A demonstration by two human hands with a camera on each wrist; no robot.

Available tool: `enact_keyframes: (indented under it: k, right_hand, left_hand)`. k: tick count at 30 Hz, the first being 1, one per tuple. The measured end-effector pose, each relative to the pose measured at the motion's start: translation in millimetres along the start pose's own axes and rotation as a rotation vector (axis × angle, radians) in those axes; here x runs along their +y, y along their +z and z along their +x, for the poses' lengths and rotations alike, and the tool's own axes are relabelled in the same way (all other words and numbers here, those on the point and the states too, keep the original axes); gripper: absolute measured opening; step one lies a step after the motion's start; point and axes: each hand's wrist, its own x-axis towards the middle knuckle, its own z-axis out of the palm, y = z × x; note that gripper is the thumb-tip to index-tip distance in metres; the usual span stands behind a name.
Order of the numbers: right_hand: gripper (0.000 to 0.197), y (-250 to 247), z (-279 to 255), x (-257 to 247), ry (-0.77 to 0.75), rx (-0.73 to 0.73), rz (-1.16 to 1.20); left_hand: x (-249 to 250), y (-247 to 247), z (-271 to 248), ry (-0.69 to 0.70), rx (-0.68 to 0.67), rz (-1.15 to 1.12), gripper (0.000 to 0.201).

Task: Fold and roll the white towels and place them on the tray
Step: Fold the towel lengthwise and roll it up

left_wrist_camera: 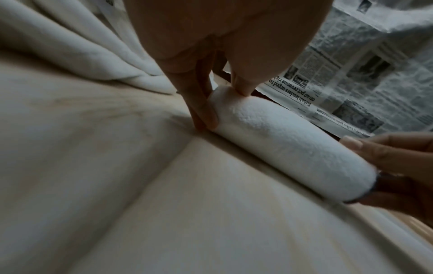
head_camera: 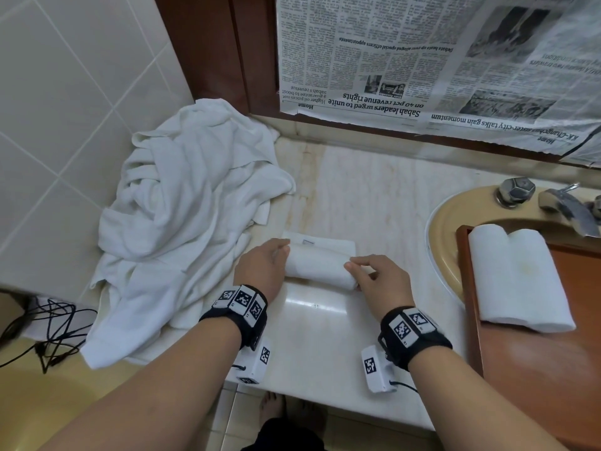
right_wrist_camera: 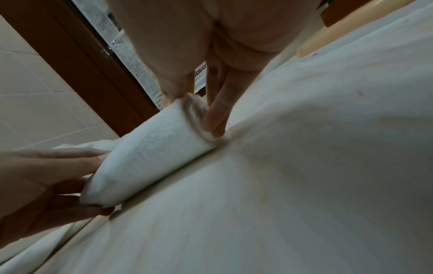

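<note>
A white towel roll [head_camera: 317, 266] lies across the marble counter, with a short flat end still spread behind it. My left hand [head_camera: 282, 253] grips the roll's left end, thumb on top and fingers against the end face [left_wrist_camera: 211, 118]. At the roll's right end my right hand [head_camera: 353, 273] holds it the same way, fingers [right_wrist_camera: 215, 118] at the spiral end. Two finished rolled towels [head_camera: 517, 281] lie side by side on the brown wooden tray [head_camera: 536, 385] at the right.
A heap of loose white towels [head_camera: 182, 222] fills the counter's left side. The tan sink [head_camera: 445, 236] with a metal faucet [head_camera: 567, 206] lies under the tray. Newspaper [head_camera: 422, 60] covers the wall behind. Black cables [head_camera: 48, 333] hang at the far left.
</note>
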Motion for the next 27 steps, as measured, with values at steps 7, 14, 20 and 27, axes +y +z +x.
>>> enact_keyframes:
  k: [7, 14, 20, 27]
  right_hand:
    - [0.044, -1.3, -17.4, 10.1, -0.053, -0.094, -0.037]
    - [0.039, 1.0, -19.1, 11.2, -0.048, -0.119, -0.074]
    - [0.033, -2.4, -1.8, 7.7, 0.022, -0.178, -0.047]
    - [0.021, 0.7, 24.9, -1.6, 0.083, -0.197, 0.026]
  left_hand:
    - [-12.2, -2.2, -13.7, -0.013, -0.083, -0.012, 0.056]
    - [-16.1, -0.3, -11.7, -0.052, -0.044, -0.121, 0.042]
    - [-16.3, 6.2, -5.1, -0.072, -0.009, -0.133, 0.042]
    - [-10.7, 8.1, 4.2, -0.126, 0.021, -0.095, 0.043]
